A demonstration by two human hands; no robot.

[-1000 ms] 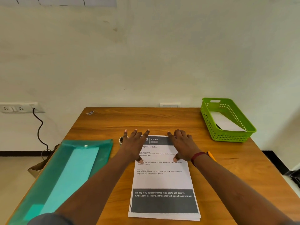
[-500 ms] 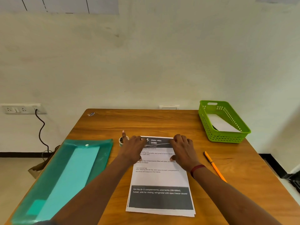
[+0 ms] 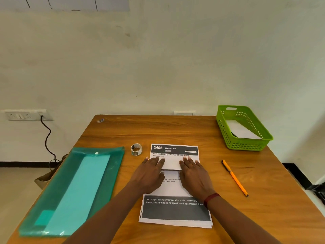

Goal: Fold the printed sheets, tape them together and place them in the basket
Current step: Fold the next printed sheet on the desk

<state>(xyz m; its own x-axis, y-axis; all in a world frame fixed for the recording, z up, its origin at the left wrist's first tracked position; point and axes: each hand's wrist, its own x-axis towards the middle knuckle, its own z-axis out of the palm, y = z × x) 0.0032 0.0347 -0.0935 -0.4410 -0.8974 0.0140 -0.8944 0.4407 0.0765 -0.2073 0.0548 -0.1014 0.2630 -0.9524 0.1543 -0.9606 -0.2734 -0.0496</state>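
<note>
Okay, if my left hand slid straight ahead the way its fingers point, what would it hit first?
Probably nothing but paper. The left hand points away and slightly right, across the printed sheets toward bare table. The tape roll sits just left of that line, though depth is hard to judge.

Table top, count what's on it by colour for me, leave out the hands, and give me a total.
Green: 2, the basket and the folder
White: 2, the stack of printed sheets and the tape roll
Orange: 1, the pen
Total: 5, taking the stack as one thing; the white paper inside the basket is left out.
</note>
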